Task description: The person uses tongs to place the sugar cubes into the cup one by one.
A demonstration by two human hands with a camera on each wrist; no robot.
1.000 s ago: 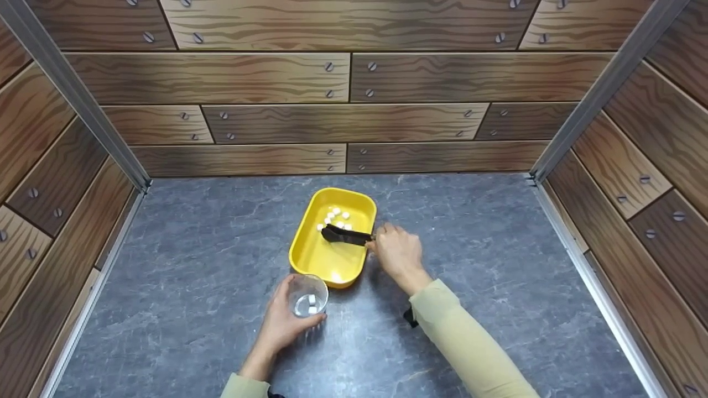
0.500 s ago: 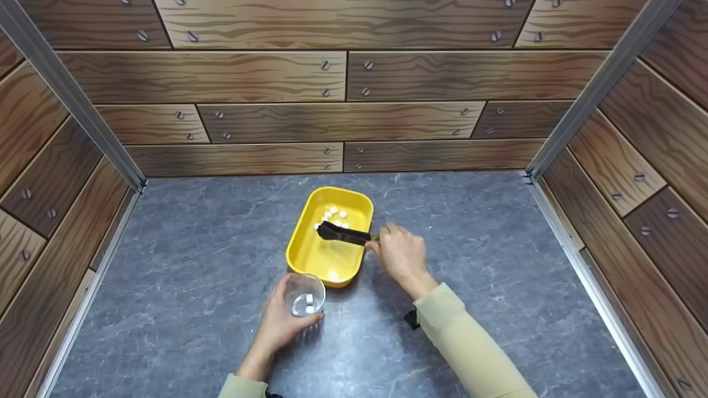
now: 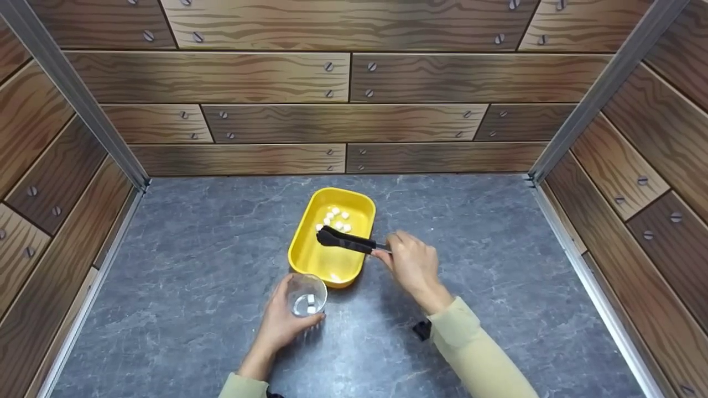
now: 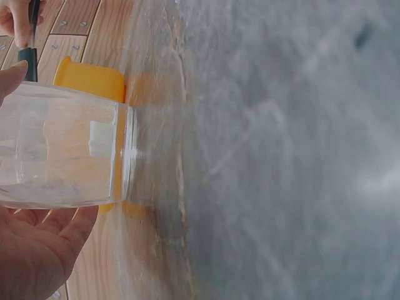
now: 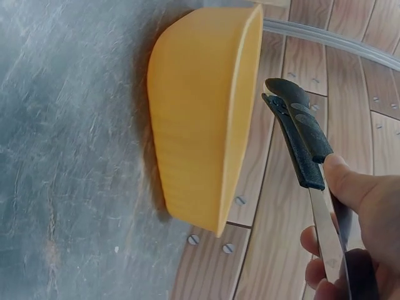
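My left hand (image 3: 279, 323) grips a clear plastic cup (image 3: 301, 283) at the tray's near edge; small white cubes (image 3: 311, 299) lie at its bottom. In the left wrist view the cup (image 4: 56, 169) stands upright on the table. My right hand (image 3: 415, 265) holds metal tongs with black tips (image 3: 345, 241) over a yellow tray (image 3: 332, 265). More white cubes (image 3: 335, 211) lie in the tray's far half. In the right wrist view the tongs (image 5: 300, 125) are raised above the tray's rim, tips close together. A pale bit shows between the tips, too small to identify.
A grey marbled tabletop (image 3: 210, 243) lies under everything. Wood-patterned panels (image 3: 343, 121) rise at the back and both sides. Metal rails (image 3: 603, 309) run along the side edges.
My right hand has drawn back to the right and toward me, raising the tongs off the cubes. The left hand and cup stay about where they were.
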